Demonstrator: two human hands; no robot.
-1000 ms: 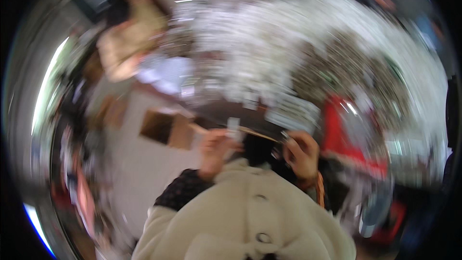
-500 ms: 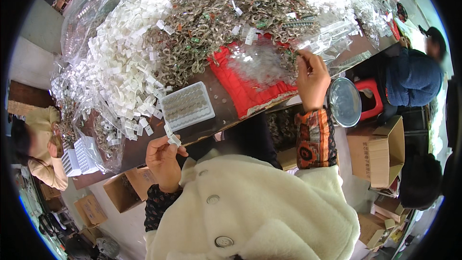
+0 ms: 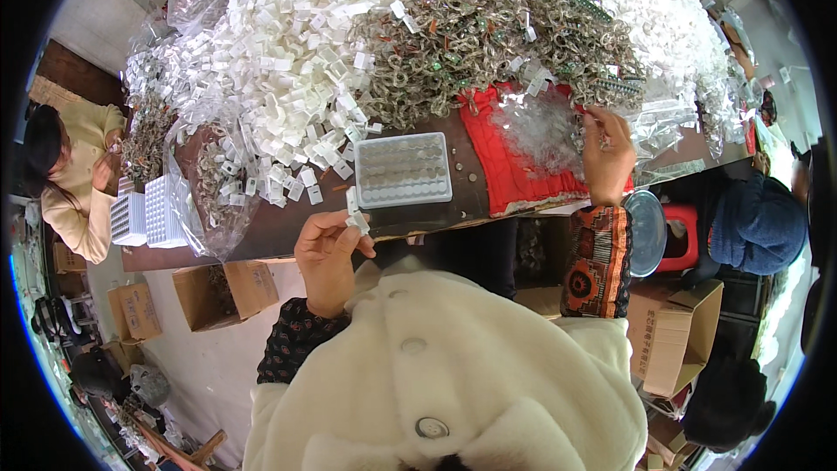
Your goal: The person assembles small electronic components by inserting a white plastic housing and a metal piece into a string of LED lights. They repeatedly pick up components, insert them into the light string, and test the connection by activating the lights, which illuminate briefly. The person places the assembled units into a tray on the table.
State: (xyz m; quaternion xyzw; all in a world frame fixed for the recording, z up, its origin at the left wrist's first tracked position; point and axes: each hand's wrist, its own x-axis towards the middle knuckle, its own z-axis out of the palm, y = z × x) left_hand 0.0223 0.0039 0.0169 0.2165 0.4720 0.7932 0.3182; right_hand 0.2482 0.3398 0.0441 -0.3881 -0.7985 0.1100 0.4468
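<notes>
Left hand (image 3: 330,249) sits low centre of the frame pinching a small white clip (image 3: 356,216) just below the clear tray (image 3: 403,169), while the right hand (image 3: 608,153) is up at centre right with its fingertips closed on a tiny piece at the edge of the metal parts pile (image 3: 488,35) over the red cloth (image 3: 514,157). I'd say the trick here is lifting out just one part without dragging its tangled neighbours. Keep the clip steady near the tabletop (image 3: 288,231) edge so the two meet easily.

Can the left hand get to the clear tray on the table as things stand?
Probably yes. The left hand sits just below the clear tray, near the table edge, with nothing between them. But its grip is taken up by a small white piece, so it would need to free fingers first.
</notes>
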